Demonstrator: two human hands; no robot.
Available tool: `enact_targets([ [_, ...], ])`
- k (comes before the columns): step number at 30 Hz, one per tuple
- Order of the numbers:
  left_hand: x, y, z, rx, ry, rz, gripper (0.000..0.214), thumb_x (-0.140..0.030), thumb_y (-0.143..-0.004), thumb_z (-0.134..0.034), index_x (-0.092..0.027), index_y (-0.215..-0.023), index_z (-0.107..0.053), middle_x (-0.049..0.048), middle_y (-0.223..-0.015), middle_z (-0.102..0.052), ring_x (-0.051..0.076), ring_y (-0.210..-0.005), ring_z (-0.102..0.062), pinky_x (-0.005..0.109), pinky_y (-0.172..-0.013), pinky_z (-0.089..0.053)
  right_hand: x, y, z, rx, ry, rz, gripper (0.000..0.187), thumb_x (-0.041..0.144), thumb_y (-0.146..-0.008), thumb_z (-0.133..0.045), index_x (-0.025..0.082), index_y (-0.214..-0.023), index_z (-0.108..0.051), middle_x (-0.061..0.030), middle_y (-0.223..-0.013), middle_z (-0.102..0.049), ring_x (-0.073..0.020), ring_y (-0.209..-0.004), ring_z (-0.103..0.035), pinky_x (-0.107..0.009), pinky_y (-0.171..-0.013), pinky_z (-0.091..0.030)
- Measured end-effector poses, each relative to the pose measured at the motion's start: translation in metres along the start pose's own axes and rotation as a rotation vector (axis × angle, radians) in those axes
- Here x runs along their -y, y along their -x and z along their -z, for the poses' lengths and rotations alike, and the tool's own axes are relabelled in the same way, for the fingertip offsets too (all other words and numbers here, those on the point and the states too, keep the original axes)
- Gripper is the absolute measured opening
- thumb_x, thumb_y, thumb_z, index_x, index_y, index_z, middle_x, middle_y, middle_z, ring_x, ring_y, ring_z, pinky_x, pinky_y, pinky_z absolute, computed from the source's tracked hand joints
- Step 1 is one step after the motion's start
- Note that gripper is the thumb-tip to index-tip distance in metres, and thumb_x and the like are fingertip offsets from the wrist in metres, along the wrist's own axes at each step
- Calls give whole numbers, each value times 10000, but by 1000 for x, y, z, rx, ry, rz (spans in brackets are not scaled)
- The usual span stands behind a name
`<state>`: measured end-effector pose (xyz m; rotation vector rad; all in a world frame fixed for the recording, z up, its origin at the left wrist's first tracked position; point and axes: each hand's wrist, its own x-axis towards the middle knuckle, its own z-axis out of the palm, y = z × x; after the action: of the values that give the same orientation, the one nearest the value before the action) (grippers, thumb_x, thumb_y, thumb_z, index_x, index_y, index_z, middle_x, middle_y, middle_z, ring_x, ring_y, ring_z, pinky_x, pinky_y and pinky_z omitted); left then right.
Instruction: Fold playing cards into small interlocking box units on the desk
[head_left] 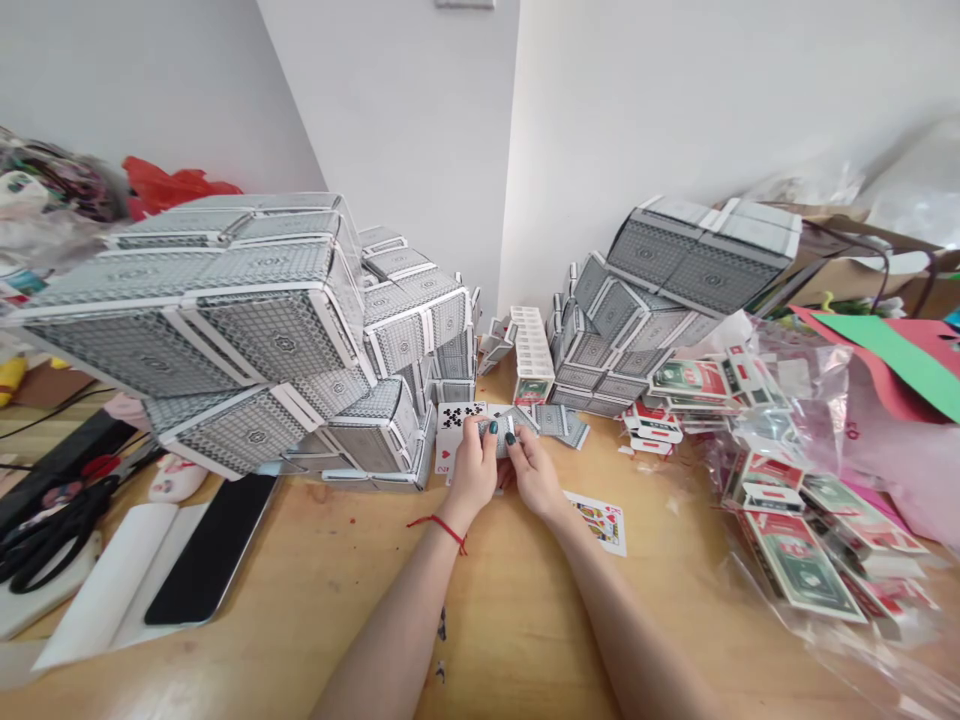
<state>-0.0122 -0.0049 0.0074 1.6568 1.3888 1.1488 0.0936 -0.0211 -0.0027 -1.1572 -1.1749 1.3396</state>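
Note:
My left hand (475, 462) and my right hand (531, 467) meet at the middle of the wooden table (525, 620), both closed on a small stack of grey-backed playing cards (504, 432). A red string is tied round my left wrist. Face-up cards (457, 420), a black clubs card over a red hearts one, lie just left of my left hand. A face-up king card (600, 522) lies right of my right wrist. More grey-backed cards (562, 424) are fanned on the table just beyond my right hand.
Large piles of grey card decks stand at left (247, 330) and at right (660, 300). Empty red and green card boxes (795, 530) in clear plastic fill the right side. A black phone (214, 550), white pad and black scissors (52, 530) lie at left.

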Motion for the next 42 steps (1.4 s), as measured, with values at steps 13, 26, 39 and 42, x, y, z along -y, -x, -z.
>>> enact_targets([
  [13,-1,3,-1,-7,-85,-2,82,-252,-850,-363,-190,-902,-349,33,-745,-576,153,-663,-560,257,-576,-412,2,3,2,12,98,78,195,417,-803,-427,227,-767,-404,78,-430,-485,-103,-291,-448,-200,-298,-334],
  [26,-9,4,1,-45,-156,-4,225,-335,-822,-382,-196,-646,-395,-39,-523,-441,103,-473,-404,208,-489,-262,0,5,-6,-195,377,140,397,522,-846,-293,206,-692,-477,26,-468,-485,-126,-419,-464,-224,-421,-349],
  [39,-3,-1,-4,-52,337,319,400,-477,-776,-403,-191,-498,-379,-50,-355,-383,94,-320,-381,213,-347,-270,12,10,-9,-120,360,127,530,531,-852,-254,201,-482,-442,9,-397,-477,-119,-380,-448,-228,-419,-341],
  [42,-4,-2,-3,-51,442,367,447,-510,-761,-422,-185,-456,-380,-44,-342,-397,86,-298,-373,214,-326,-269,12,10,-11,-100,263,91,511,545,-842,-274,199,-501,-432,29,-366,-436,-109,-339,-416,-223,-377,-321],
])
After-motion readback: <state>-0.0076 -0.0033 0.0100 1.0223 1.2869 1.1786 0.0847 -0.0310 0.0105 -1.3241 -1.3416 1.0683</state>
